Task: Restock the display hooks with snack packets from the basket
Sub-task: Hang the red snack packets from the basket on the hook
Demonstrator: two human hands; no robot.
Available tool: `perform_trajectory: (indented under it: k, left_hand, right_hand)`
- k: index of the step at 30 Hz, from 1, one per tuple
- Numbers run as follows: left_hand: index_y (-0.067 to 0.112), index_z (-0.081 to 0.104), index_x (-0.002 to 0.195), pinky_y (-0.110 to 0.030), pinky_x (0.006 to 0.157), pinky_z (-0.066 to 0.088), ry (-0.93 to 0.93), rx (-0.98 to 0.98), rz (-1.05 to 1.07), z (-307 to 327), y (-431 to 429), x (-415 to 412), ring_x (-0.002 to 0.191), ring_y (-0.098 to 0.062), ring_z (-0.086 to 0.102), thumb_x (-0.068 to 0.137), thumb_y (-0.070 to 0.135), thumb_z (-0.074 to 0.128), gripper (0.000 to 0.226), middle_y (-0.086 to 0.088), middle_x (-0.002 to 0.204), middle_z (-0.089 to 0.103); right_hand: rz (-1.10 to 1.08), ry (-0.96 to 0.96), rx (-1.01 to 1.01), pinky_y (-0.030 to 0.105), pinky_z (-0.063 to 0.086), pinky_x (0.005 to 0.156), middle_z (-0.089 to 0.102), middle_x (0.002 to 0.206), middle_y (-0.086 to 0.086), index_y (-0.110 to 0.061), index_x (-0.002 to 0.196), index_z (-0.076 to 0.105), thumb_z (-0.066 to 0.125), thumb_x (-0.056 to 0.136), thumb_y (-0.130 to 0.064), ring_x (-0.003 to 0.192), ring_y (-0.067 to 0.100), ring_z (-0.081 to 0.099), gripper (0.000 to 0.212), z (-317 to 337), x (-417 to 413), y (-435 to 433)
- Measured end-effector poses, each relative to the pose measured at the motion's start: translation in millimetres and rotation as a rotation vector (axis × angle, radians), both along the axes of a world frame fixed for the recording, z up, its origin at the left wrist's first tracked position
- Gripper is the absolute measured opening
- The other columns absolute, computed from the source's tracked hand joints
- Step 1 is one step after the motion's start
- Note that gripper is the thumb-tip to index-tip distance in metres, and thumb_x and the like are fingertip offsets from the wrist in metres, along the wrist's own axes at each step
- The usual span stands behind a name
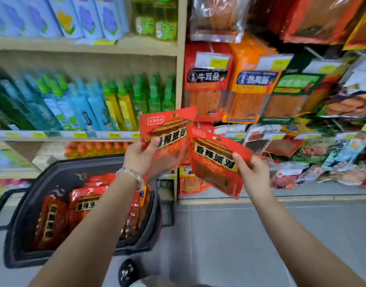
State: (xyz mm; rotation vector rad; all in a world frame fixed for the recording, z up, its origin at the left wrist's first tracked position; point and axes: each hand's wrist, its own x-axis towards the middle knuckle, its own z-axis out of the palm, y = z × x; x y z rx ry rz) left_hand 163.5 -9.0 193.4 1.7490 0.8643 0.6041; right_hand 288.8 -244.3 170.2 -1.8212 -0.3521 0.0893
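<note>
— Where are the snacks (84, 201)?
— Some lie in the basket (20, 228). My left hand (139, 160) pinches the first packet (167, 131), my right hand (255, 177) the second packet (213, 162).
— Heavy?
— Light and floppy, I think. Hold near the top hole.

Blurred, covered
Colourful hanging foil packets (343, 104) at right are smeared; yellow shelf price tags (80, 135) unreadable; left forearm (91, 224) covers part of dark plastic basket (53, 259).
</note>
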Motion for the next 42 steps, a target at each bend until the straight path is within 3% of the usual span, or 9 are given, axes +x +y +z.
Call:
perform_trajectory:
  k: [6,16,20,24,30,33,35,37,42]
  left_hand:
    - [0.02,0.064,0.074,-0.03,0.067,0.043,-0.183,0.107,-0.04,61,-60,79,0.069,-0.016,0.053,0.086,0.033,0.064,0.018,0.0,0.071,0.06]
    - [0.015,0.065,0.101,-0.018,0.064,0.029,-0.425,0.337,-0.064,161,-120,213,0.084,-0.013,0.052,0.09,0.028,0.059,0.018,0.003,0.084,0.059]
    - [0.024,0.053,0.07,-0.021,0.06,0.021,-0.433,0.344,0.022,190,-116,259,0.077,-0.016,0.046,0.089,0.034,0.059,0.022,0.001,0.07,0.053]
    - [0.021,0.049,0.062,-0.028,0.058,0.028,-0.499,0.33,0.052,214,-108,299,0.059,-0.017,0.046,0.087,0.037,0.06,0.032,0.005,0.059,0.05]
    - [0.025,0.045,0.054,-0.01,0.042,0.031,-0.606,0.293,0.058,238,-118,340,0.043,0.004,0.044,0.083,0.041,0.062,0.037,0.015,0.042,0.049]
    - [0.027,0.052,0.06,-0.025,0.056,0.041,-0.625,0.196,0.044,245,-121,353,0.05,-0.001,0.049,0.071,0.055,0.06,0.031,0.016,0.054,0.056]
    - [0.028,0.054,0.063,-0.033,0.062,0.043,-0.632,0.154,0.04,249,-123,359,0.062,-0.014,0.053,0.063,0.061,0.058,0.033,0.004,0.066,0.056]
    - [0.024,0.052,0.063,-0.036,0.064,0.043,-0.632,0.139,0.035,252,-126,362,0.064,-0.018,0.051,0.061,0.062,0.059,0.038,-0.001,0.067,0.053]
    - [0.027,0.041,0.054,-0.032,0.059,0.036,-0.618,0.146,0.085,258,-139,369,0.056,-0.016,0.044,0.065,0.057,0.061,0.039,0.005,0.054,0.045]
  right_hand:
    - [-0.156,-0.192,-0.008,0.02,0.041,0.062,0.06,0.065,-0.005,-0.019,0.069,0.062,0.06,0.092,-0.028,0.063,0.004,0.051,0.024,62,65,-94]
    - [-0.348,-0.366,0.227,0.028,0.039,0.081,0.06,0.097,0.002,-0.012,0.108,0.061,0.043,0.1,-0.033,0.092,0.015,0.053,0.029,168,197,-148]
    - [-0.362,-0.439,0.221,0.033,0.04,0.1,0.058,0.112,0.004,-0.002,0.121,0.055,0.043,0.099,-0.038,0.106,0.014,0.05,0.045,215,255,-147]
    - [-0.343,-0.519,0.286,0.016,0.035,0.057,0.049,0.069,-0.008,-0.018,0.077,0.054,0.047,0.098,-0.031,0.061,0.001,0.043,0.026,258,303,-140]
    - [-0.295,-0.492,0.423,0.019,0.026,0.049,0.03,0.065,-0.009,-0.024,0.064,0.032,0.051,0.095,-0.029,0.046,-0.004,0.03,0.037,297,358,-123]
    - [-0.164,-0.409,0.505,0.025,0.033,0.067,0.043,0.075,-0.004,-0.024,0.07,0.039,0.053,0.092,-0.038,0.069,0.002,0.043,0.029,310,383,-115]
    - [-0.063,-0.318,0.536,0.038,0.043,0.093,0.06,0.114,0.005,-0.024,0.096,0.048,0.055,0.086,-0.046,0.106,0.018,0.055,0.025,319,400,-108]
    - [0.023,-0.209,0.555,0.05,0.037,0.107,0.047,0.142,0.013,-0.026,0.115,0.042,0.058,0.081,-0.049,0.128,0.028,0.046,0.045,328,413,-101]
    - [0.069,-0.108,0.578,0.053,0.044,0.1,0.059,0.123,0.013,-0.011,0.113,0.056,0.059,0.087,-0.03,0.111,0.03,0.058,0.032,337,438,-86]
